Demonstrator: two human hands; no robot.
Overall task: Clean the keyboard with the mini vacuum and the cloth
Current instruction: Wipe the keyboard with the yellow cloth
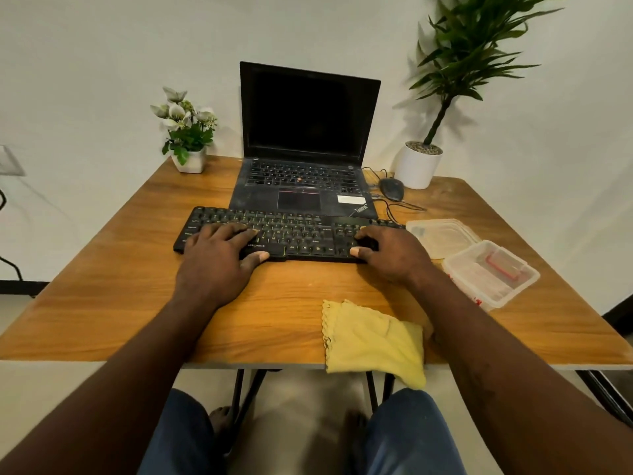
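A black keyboard [294, 234] lies across the middle of the wooden table [120, 286], just in front of the laptop. My left hand [215, 258] covers its left part, fingers over the keys and thumb against the front edge. My right hand [390, 255] clasps its right end the same way. A folded yellow cloth [370, 341] lies at the table's near edge, partly hanging over it, under my right forearm. To the right stands a clear plastic box [493, 272] with a red and white object inside; I cannot make out what that object is.
An open black laptop [301, 132] with a dark screen sits behind the keyboard. A wired mouse [391, 188] and its cable lie to its right. A clear lid [442, 234] rests beside the box. A small flower pot [188, 132] stands back left, a tall potted plant [418, 164] back right.
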